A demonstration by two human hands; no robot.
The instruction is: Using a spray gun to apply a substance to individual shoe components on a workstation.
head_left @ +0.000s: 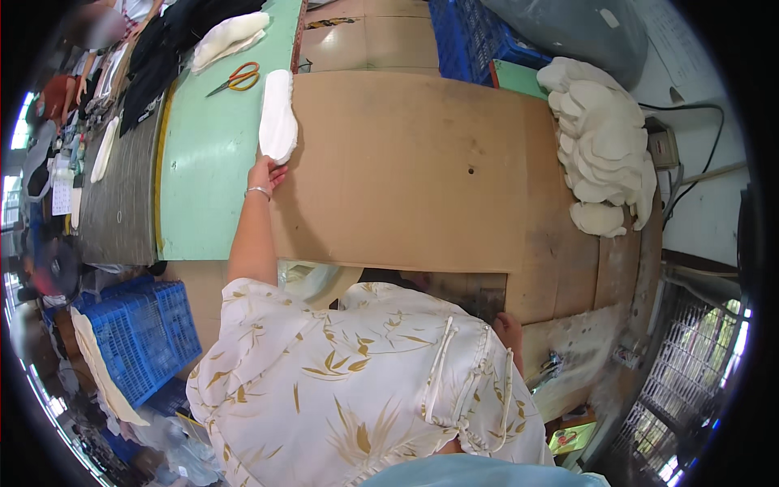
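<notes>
My left arm reaches out to the far left of the brown board, and my left hand (266, 175) is closed on the near end of a white insole (279, 118). The insole, foot-shaped and soft looking, lies lengthwise away from me where the board meets the green table. Down by the board's near right side, my right hand (509, 331) rests near the worktop edge. My sleeve and body cover part of it, and its fingers do not show clearly.
Orange-handled scissors (240, 77) and a white insole stack (230, 39) lie on the green table (207, 162). Cream insoles (604, 138) are heaped right of the brown board (406, 178). Blue crates stand at the back (471, 45) and lower left (142, 337).
</notes>
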